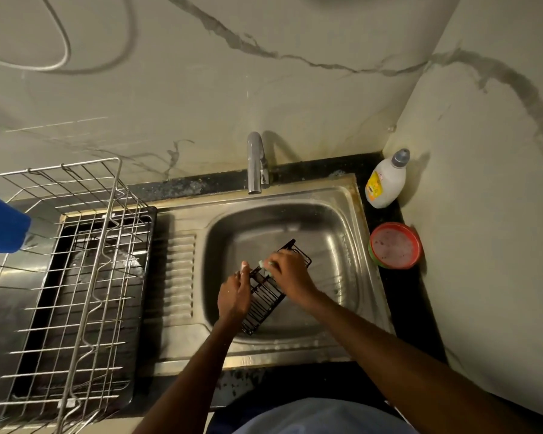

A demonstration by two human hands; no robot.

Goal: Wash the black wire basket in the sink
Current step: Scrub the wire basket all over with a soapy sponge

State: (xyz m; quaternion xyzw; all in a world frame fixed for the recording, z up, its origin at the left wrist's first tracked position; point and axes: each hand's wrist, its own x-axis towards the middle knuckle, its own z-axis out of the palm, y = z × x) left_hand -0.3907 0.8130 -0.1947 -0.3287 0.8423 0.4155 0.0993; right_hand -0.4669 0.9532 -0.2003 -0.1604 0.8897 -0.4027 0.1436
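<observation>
The small black wire basket (271,292), a narrow rectangular rack of thin dark metal rods, is held tilted over the basin of the stainless steel sink (342,214), its long axis running from the near-left up toward the far-right. Its near end sits low by the front wall of the basin. The sink is a single square bowl with rounded corners and a ribbed drainboard on its left.

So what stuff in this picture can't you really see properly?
- Scrubber, head view: mostly hidden under the right hand.
- Black wire basket: its middle is covered by both hands; left hand hides one edge.
- Bottle label: too small to read.
- Blue container: cut off by the left edge.
</observation>
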